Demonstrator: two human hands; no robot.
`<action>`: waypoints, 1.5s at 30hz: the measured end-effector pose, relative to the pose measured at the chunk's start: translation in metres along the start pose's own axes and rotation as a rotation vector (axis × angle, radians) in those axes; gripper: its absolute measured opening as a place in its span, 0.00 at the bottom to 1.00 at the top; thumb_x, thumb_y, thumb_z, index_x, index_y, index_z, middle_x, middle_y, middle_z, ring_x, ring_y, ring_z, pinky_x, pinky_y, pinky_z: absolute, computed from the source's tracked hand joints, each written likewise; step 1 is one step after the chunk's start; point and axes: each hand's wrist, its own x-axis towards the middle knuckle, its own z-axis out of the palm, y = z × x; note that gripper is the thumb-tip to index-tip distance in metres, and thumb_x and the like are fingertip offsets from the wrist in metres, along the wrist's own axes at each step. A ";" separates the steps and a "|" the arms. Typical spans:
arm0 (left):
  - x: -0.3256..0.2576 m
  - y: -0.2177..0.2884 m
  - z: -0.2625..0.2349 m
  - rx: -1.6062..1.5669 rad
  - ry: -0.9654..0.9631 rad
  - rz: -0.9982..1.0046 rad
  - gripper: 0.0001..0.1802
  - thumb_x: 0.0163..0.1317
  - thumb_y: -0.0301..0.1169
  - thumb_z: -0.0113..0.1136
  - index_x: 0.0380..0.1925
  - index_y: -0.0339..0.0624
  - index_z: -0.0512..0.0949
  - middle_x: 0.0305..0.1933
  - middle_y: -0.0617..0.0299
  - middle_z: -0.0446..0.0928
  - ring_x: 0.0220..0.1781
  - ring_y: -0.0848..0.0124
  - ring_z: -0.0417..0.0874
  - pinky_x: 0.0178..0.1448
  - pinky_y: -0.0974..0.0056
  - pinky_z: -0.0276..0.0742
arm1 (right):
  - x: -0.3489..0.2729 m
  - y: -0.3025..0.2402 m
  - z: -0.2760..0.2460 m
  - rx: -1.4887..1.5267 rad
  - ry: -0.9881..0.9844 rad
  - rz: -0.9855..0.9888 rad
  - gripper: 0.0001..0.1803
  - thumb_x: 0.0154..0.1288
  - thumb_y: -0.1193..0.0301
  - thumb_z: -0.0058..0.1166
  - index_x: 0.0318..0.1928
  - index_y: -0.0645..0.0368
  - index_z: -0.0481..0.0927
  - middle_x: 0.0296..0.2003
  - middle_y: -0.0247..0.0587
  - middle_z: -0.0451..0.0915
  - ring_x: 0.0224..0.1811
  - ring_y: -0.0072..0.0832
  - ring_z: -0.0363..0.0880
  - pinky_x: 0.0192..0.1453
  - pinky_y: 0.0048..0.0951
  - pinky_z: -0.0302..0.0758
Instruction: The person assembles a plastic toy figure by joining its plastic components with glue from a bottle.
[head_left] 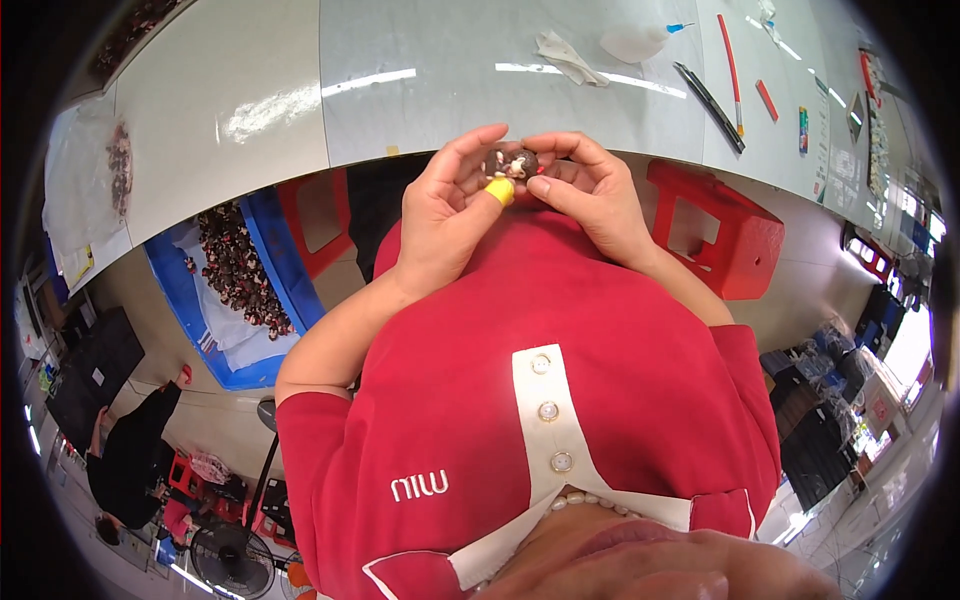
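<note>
In front of my chest, at the table's near edge, my left hand (447, 212) and my right hand (592, 190) meet with curled fingers. Between them are small dark brown figurines (518, 160) with white and red details; fingers partly cover them, so I cannot tell exactly how many. My left thumb wears a yellow cover (500, 190) and presses close to the pieces. The right thumb and forefinger close on the right side of the same small cluster.
A blue crate (262, 380) at my left holds many similar dark pieces. On the table (440, 110) lie a crumpled tissue (572, 58), a white squeeze bottle (635, 42) with a blue tip, a black pen-like tool (710, 108) and a red-handled brush (730, 70). Red stools (735, 235) stand below.
</note>
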 end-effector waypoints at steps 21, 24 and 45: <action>-0.018 -0.014 -0.016 0.609 -0.206 0.239 0.13 0.59 0.20 0.55 0.44 0.35 0.74 0.34 0.59 0.80 0.33 0.77 0.82 0.34 0.74 0.77 | -0.035 0.013 -0.002 0.088 -0.012 0.173 0.14 0.62 0.73 0.58 0.47 0.64 0.75 0.40 0.42 0.81 0.41 0.23 0.81 0.49 0.25 0.78; -0.019 -0.012 -0.016 0.642 -0.238 0.199 0.14 0.57 0.19 0.55 0.45 0.34 0.75 0.34 0.58 0.80 0.33 0.75 0.83 0.36 0.73 0.79 | -0.036 0.015 -0.004 0.071 -0.006 0.229 0.14 0.61 0.73 0.58 0.47 0.64 0.75 0.39 0.42 0.81 0.40 0.24 0.81 0.49 0.25 0.78; 0.001 -0.030 -0.023 0.693 -0.341 0.137 0.17 0.53 0.19 0.54 0.45 0.37 0.76 0.34 0.58 0.81 0.32 0.74 0.84 0.35 0.72 0.80 | -0.030 0.033 -0.017 0.117 0.040 0.244 0.10 0.58 0.75 0.57 0.40 0.66 0.76 0.34 0.41 0.80 0.35 0.22 0.80 0.46 0.23 0.77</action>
